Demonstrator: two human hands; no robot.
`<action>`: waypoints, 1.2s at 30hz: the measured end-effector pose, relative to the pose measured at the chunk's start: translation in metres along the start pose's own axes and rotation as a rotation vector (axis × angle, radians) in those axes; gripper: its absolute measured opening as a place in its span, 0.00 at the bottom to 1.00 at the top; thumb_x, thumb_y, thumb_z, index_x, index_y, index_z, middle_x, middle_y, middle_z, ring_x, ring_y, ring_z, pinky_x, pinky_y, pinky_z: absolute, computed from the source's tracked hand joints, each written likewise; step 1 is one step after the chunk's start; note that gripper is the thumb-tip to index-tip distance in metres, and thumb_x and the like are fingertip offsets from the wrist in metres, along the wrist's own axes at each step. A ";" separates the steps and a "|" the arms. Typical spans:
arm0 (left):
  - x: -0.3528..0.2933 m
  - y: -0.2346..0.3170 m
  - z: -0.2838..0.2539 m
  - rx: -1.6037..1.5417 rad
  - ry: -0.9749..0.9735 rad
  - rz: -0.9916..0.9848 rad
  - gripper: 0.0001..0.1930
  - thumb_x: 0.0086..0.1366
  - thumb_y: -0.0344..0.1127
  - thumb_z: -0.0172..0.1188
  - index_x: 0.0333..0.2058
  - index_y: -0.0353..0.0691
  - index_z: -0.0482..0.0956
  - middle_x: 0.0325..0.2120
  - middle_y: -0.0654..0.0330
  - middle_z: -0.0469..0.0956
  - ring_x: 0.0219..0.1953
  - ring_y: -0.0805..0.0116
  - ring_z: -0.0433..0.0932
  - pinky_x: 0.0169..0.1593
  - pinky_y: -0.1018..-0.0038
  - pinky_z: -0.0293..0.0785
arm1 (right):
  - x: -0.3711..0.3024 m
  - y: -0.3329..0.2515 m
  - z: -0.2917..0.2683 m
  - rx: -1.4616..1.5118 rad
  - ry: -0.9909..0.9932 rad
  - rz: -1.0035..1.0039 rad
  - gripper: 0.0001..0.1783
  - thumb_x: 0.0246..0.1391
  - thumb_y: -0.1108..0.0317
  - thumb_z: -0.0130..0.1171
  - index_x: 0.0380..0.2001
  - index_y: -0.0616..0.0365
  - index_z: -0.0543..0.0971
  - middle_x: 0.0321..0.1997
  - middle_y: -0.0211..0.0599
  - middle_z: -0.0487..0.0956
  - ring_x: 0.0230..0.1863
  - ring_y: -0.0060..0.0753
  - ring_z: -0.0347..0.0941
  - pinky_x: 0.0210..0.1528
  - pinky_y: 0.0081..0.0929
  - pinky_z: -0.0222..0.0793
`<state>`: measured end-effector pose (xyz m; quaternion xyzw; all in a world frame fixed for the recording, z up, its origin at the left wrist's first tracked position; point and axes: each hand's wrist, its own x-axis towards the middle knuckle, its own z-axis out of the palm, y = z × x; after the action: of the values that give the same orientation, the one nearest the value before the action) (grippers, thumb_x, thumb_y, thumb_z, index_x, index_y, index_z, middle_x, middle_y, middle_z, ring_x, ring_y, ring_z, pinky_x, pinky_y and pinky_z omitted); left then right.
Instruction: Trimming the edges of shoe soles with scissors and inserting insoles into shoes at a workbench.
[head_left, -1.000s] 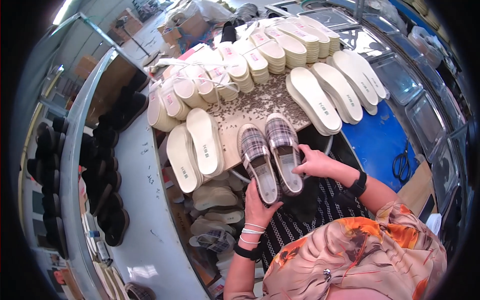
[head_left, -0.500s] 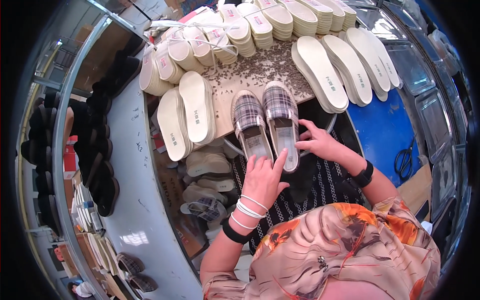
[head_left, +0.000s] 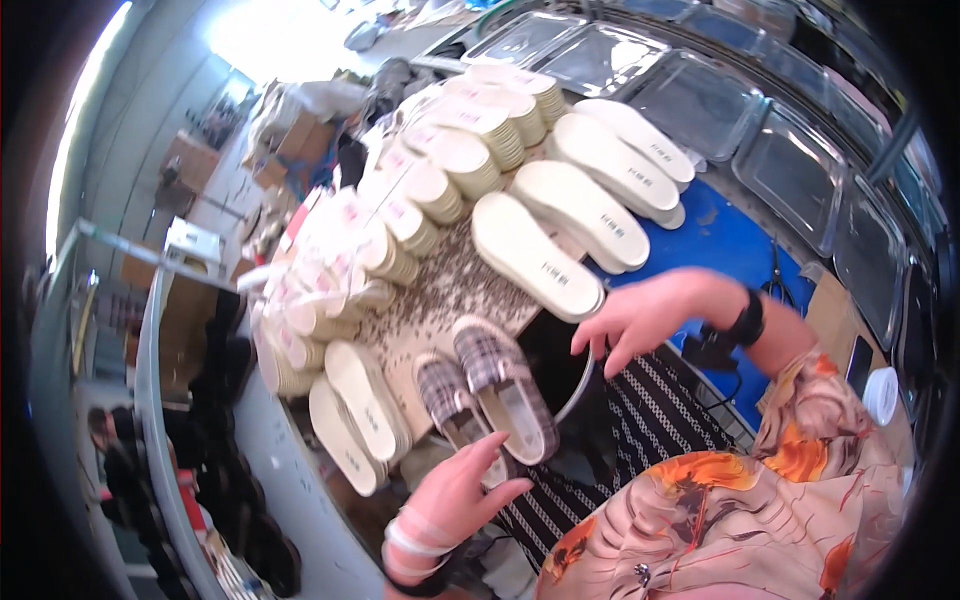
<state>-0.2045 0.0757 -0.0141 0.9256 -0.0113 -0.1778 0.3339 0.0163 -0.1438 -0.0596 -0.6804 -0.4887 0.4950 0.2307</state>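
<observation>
A pair of plaid slip-on shoes stands at the table's near edge, toes pointing away from me: a left shoe (head_left: 440,388) and a right shoe (head_left: 487,355). My left hand (head_left: 455,500) is at the heel end of the left shoe, covering part of it, with thumb and index finger spread apart; whether it touches the shoe is hard to see. Off to the right, my right hand (head_left: 645,312) hovers empty with loosely bent, separated fingers. It is closest to the heel of a cream insole stack (head_left: 535,258). Two more insole stacks (head_left: 366,400) lie left of the shoes.
Rows of stacked insoles (head_left: 455,160) fill the table's far side, and small brown bits (head_left: 450,290) are scattered before them. Scissors (head_left: 776,272) lie on a blue surface (head_left: 715,225) at right. Clear trays (head_left: 700,100) line the far right. Black shoes (head_left: 215,400) sit on a left rack.
My view has turned and tilted. The right hand has come off the right shoe and moved right toward the insoles. My left hand stays by the shoes' heels, its fingers spread wider.
</observation>
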 end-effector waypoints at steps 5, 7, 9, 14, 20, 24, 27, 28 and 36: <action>0.081 0.031 -0.102 -0.085 -0.183 -0.110 0.24 0.52 0.38 0.64 0.47 0.35 0.68 0.27 0.55 0.76 0.29 0.69 0.76 0.35 0.76 0.73 | -0.035 0.055 -0.137 0.014 0.483 0.109 0.24 0.45 0.62 0.57 0.47 0.58 0.70 0.31 0.36 0.77 0.31 0.24 0.73 0.31 0.22 0.69; 0.144 0.010 -0.125 0.048 -0.048 0.012 0.21 0.52 0.37 0.63 0.43 0.34 0.71 0.23 0.56 0.76 0.25 0.71 0.75 0.32 0.76 0.71 | -0.033 0.062 -0.185 -0.111 0.691 0.339 0.25 0.42 0.61 0.58 0.45 0.59 0.71 0.33 0.40 0.77 0.32 0.29 0.73 0.35 0.24 0.69; 0.219 -0.012 -0.140 0.226 0.137 -0.005 0.17 0.53 0.42 0.59 0.36 0.33 0.74 0.22 0.52 0.76 0.26 0.61 0.76 0.32 0.71 0.71 | -0.005 0.091 -0.218 -0.431 0.878 0.270 0.26 0.39 0.62 0.59 0.45 0.57 0.72 0.40 0.47 0.76 0.42 0.43 0.72 0.46 0.32 0.65; 0.359 -0.028 -0.118 0.637 0.622 0.135 0.26 0.51 0.52 0.58 0.37 0.32 0.74 0.32 0.45 0.76 0.36 0.52 0.76 0.41 0.65 0.71 | 0.063 0.119 -0.276 -0.681 1.017 0.251 0.27 0.37 0.62 0.60 0.46 0.53 0.73 0.46 0.40 0.74 0.48 0.42 0.68 0.53 0.34 0.62; 0.394 -0.032 -0.109 0.749 0.374 -0.145 0.29 0.48 0.57 0.57 0.35 0.31 0.75 0.30 0.43 0.76 0.37 0.50 0.75 0.43 0.62 0.69 | 0.112 0.105 -0.283 -0.746 0.854 -0.015 0.25 0.39 0.59 0.59 0.45 0.52 0.74 0.47 0.39 0.73 0.52 0.42 0.65 0.56 0.31 0.58; 0.403 -0.033 -0.108 0.716 0.347 -0.106 0.24 0.50 0.50 0.58 0.32 0.30 0.75 0.30 0.43 0.75 0.36 0.50 0.75 0.41 0.63 0.71 | 0.108 0.143 -0.303 -0.494 1.043 0.005 0.22 0.42 0.62 0.56 0.43 0.57 0.74 0.46 0.41 0.74 0.50 0.42 0.66 0.55 0.32 0.60; 0.406 -0.039 -0.105 0.733 0.418 -0.067 0.16 0.51 0.41 0.56 0.30 0.31 0.75 0.31 0.43 0.75 0.35 0.50 0.76 0.41 0.64 0.71 | 0.090 0.163 -0.317 -0.562 1.085 0.213 0.23 0.41 0.63 0.57 0.44 0.57 0.73 0.48 0.42 0.72 0.51 0.43 0.65 0.54 0.33 0.60; 0.407 -0.039 -0.103 0.730 0.419 -0.056 0.16 0.51 0.41 0.56 0.30 0.31 0.75 0.31 0.43 0.75 0.35 0.50 0.76 0.41 0.64 0.71 | 0.089 0.171 -0.318 -0.640 1.115 0.192 0.25 0.39 0.64 0.57 0.45 0.56 0.73 0.49 0.41 0.72 0.52 0.45 0.64 0.54 0.33 0.61; 0.412 -0.044 -0.111 0.754 0.388 -0.074 0.13 0.49 0.32 0.50 0.35 0.35 0.74 0.34 0.46 0.74 0.38 0.49 0.74 0.43 0.62 0.70 | 0.083 0.190 -0.325 -0.489 0.924 0.247 0.28 0.35 0.65 0.59 0.46 0.56 0.72 0.49 0.44 0.71 0.50 0.45 0.65 0.53 0.33 0.61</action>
<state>0.2148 0.1203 -0.0946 0.9990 0.0208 0.0044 -0.0385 0.3939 -0.0934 -0.1180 -0.9136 -0.3536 0.0392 0.1969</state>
